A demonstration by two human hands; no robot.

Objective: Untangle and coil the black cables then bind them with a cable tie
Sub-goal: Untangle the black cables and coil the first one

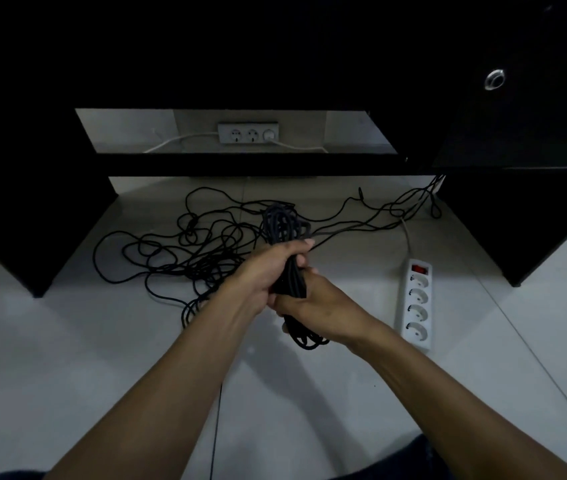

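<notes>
We see our two forearms bare from the frame's lower edge to the wrists, with no sleeves, watch or bracelet on them. Our left hand (261,271) and right hand (313,303) wear no gloves or rings. Dark trouser fabric (410,459) shows at the bottom edge, blurred.

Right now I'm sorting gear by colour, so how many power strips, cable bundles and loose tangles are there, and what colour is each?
White power strips: 2 (floor strip, wall strip)
Black coiled bundle, held by left hand and right hand: 1
Black loose tangle: 1
Total: 4
</notes>
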